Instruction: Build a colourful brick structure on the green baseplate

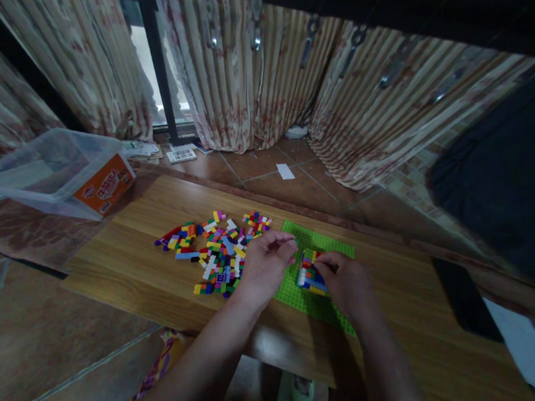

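A green studded baseplate (315, 302) lies on the wooden table, with a multicoloured structure of toy bricks (308, 278) on it. My right hand (347, 284) is over the right side of this structure, its thumb and fingertips pinched at a small brick by the top edge. My left hand (265, 265) hovers at the baseplate's left edge, fingers curled and thumb against them; whatever may be between them is too small to make out. Left of that hand spreads a pile of loose toy bricks (212, 252) in many colours, partly hidden behind it.
A clear plastic box (59, 199) with an orange label stands left of the wooden table (118, 263). On the right lie a dark flat object (468, 300) and white paper (520, 344). Curtains (277, 78) hang beyond the table, above a tiled floor.
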The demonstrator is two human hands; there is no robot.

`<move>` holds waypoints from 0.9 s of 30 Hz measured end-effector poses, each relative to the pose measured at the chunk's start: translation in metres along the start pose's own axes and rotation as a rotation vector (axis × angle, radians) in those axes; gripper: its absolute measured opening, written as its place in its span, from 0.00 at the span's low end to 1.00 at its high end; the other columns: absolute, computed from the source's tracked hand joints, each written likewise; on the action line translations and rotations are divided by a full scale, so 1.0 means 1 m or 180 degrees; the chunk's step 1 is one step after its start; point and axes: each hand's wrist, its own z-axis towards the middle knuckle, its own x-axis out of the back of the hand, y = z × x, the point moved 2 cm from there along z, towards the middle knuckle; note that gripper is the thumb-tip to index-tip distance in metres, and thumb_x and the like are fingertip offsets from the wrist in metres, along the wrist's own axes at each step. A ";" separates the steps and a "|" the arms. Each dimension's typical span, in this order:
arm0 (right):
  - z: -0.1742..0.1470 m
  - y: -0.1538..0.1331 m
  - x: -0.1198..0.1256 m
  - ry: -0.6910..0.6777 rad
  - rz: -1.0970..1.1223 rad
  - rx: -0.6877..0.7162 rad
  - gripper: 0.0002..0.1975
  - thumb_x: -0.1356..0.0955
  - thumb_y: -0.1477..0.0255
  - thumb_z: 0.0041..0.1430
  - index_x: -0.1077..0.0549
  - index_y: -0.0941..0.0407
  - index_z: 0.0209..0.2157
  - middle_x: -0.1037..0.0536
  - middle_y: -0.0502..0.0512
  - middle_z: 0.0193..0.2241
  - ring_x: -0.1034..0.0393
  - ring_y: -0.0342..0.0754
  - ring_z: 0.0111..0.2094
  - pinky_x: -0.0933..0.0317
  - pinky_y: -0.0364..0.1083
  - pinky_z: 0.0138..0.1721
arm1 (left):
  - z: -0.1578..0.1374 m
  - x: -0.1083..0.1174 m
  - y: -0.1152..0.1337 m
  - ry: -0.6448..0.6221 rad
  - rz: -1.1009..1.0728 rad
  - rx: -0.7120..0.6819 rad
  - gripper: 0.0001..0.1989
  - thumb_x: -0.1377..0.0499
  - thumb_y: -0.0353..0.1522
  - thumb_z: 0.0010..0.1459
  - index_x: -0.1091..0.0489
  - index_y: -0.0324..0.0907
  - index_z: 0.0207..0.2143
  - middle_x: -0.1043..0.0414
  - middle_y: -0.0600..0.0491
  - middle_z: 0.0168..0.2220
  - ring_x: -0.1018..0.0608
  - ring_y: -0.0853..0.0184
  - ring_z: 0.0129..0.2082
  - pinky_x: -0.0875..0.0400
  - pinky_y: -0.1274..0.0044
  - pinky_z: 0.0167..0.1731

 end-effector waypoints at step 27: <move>0.003 -0.001 0.001 0.0221 0.0646 -0.0244 0.08 0.33 0.73 0.53 0.23 0.55 0.24 0.21 0.52 0.24 0.30 0.47 0.26 0.42 0.45 0.31 | 0.000 -0.002 -0.009 -0.0140 0.0358 0.0051 0.06 0.36 0.29 0.47 0.24 0.37 0.30 0.27 0.55 0.24 0.28 0.75 0.22 0.31 0.81 0.27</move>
